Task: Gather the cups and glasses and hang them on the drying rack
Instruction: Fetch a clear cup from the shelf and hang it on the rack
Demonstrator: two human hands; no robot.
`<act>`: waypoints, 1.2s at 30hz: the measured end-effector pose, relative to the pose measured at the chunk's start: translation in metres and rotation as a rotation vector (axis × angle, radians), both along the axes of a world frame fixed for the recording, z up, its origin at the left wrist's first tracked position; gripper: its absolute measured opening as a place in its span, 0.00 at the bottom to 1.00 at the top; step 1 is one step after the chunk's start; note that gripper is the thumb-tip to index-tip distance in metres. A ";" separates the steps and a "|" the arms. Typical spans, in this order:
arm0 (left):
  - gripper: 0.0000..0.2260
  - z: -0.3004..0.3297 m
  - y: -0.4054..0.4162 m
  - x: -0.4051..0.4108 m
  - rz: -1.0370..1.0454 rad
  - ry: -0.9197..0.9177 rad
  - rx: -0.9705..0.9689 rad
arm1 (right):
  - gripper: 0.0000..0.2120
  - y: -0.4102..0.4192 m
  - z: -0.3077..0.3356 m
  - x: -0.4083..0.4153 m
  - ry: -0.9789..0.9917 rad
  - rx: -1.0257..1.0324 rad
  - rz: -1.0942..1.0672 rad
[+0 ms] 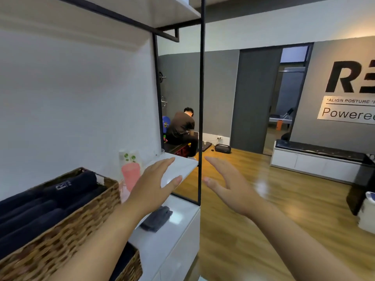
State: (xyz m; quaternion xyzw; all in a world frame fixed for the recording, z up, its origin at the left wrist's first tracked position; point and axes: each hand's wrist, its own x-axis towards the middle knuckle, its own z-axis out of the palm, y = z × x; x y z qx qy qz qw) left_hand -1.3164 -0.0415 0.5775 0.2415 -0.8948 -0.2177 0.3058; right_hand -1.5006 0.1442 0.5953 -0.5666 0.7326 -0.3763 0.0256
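Observation:
A pink translucent cup (130,175) stands on the white counter (178,218) by the wall, partly hidden behind my left wrist. A small clear glass (162,151) sits further back at the counter's far end. My left hand (154,187) hovers open over the counter, fingers spread, just right of the pink cup and apart from it. My right hand (225,185) is open too, held out past the black shelf post (201,98), over the wooden floor. Neither hand holds anything. No drying rack is in sight.
A wicker basket (67,220) of dark rolled towels fills the near left counter. White bottles with green labels (129,156) stand behind the pink cup. A folded grey cloth (157,218) lies on the counter. A person (182,128) sits far back; a white bench cabinet (316,163) stands right.

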 end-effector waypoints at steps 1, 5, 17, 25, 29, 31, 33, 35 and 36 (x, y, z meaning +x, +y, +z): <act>0.29 -0.005 -0.014 -0.013 0.006 -0.006 -0.003 | 0.37 -0.012 -0.003 -0.011 0.006 0.017 -0.008; 0.30 -0.030 -0.062 -0.061 0.041 -0.072 -0.031 | 0.36 -0.055 -0.017 -0.048 0.025 0.068 -0.024; 0.32 -0.071 -0.160 -0.166 0.208 -0.301 -0.108 | 0.34 -0.185 -0.052 -0.170 0.018 0.117 0.088; 0.29 -0.088 -0.213 -0.241 0.416 -0.393 -0.161 | 0.35 -0.263 -0.073 -0.261 0.041 0.207 0.265; 0.29 -0.108 -0.253 -0.273 0.498 -0.462 -0.201 | 0.36 -0.293 -0.088 -0.289 0.075 0.263 0.291; 0.29 -0.118 -0.280 -0.287 0.523 -0.533 -0.265 | 0.38 -0.307 -0.099 -0.299 0.121 0.318 0.293; 0.29 -0.131 -0.310 -0.301 0.521 -0.633 -0.359 | 0.39 -0.321 -0.111 -0.308 0.174 0.382 0.296; 0.29 -0.143 -0.340 -0.314 0.526 -0.683 -0.387 | 0.41 -0.335 -0.121 -0.316 0.199 0.430 0.296; 0.30 -0.149 -0.356 -0.321 0.536 -0.687 -0.379 | 0.42 -0.344 -0.126 -0.320 0.206 0.442 0.291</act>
